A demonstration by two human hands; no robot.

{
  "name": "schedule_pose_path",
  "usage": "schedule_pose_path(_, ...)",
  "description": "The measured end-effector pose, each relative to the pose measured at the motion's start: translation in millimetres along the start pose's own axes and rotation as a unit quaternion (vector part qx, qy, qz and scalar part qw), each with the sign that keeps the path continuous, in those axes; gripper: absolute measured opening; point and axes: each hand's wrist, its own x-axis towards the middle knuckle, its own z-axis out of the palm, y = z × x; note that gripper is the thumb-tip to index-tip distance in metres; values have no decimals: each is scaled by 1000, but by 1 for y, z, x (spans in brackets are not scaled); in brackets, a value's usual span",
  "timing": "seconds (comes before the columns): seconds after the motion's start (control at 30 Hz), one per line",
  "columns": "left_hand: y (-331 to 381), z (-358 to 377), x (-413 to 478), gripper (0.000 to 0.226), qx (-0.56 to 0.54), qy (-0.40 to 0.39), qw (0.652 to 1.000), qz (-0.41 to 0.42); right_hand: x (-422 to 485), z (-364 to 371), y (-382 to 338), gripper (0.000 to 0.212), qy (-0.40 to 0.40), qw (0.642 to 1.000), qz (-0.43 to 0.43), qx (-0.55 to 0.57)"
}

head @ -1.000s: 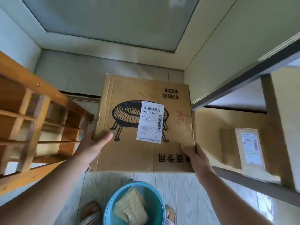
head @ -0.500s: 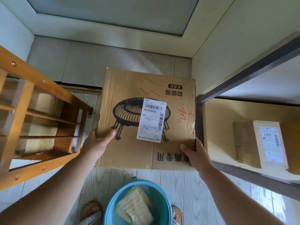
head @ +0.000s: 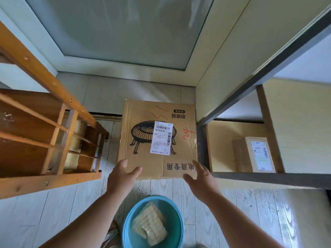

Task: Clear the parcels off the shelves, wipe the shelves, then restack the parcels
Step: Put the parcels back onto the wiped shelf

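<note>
Head view, looking steeply down at a pale plank floor. Wooden rack stood at the floor's left edge; pale bundles between its slats could not be identified. Large cardboard box sat on the floor against the far wall, wedged between the rack and the dark metal post of the shelving unit. Judged it had been parked there to get it off the shelves and out of the walkway, label side up so it stayed readable.

Left hand spread at the box's near left corner, fingers straight and loose, thumb over the top edge, gripping nothing. Right hand likewise splayed at the near right corner, empty. Whether either palm touched the cardboard could not be told; they looked like hands letting go.

Blue basin sat at the near floor edge with a yellowish cloth in it, presumably kept within reach for wiping. Basin's lower rim was cut off; water not discernible. Feet mostly hidden.

Small parcel remained on the lower shelf, far right, against the back. Upper shelf surface cut off. Label print too small to read.
</note>
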Motion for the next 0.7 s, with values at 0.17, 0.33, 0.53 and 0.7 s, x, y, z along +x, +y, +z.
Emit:
schedule_pose_path(0.17,-18,-7,-53,49,-4,-12,1000,13,-52,11,14,63,-23,1000,1,-9)
schedule_pose_path(0.33,-67,17,-112,41,-48,17,998,-35,-98,36,52,62,-71,996,-39,-45)
schedule_pose_path(0.53,-134,87,-161,38,-84,-9,992,-89,-132,89,109,55,-121,991,-42,-41)
schedule_pose_path(0.7,-192,132,-129,35,-50,-22,997,-62,-106,168,136,51,-130,991,-21,-22)
